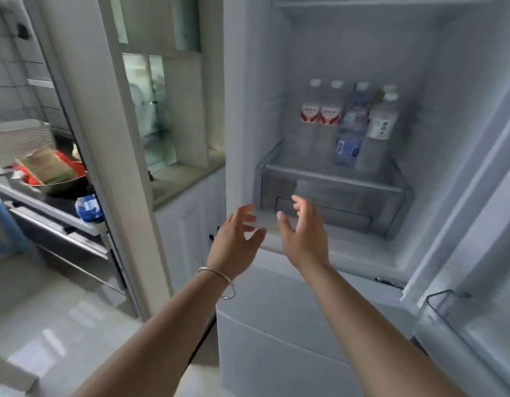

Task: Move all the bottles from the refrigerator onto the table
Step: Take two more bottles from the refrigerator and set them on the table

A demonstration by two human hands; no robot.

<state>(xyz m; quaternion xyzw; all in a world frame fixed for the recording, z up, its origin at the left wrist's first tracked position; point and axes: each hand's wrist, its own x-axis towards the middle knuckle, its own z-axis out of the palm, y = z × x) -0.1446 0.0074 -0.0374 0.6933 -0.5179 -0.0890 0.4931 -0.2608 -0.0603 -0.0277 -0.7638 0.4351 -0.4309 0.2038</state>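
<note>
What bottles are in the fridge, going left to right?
First red-label bottle → second red-label bottle → blue-label bottle → white-label bottle. All four stand on the shelf above the drawer; neither hand holds one.

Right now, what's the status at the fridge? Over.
Left hand and right hand open, empty, short of the shelf. Four bottles upright in the fridge, none taken. Door open, nothing in the way.
</note>
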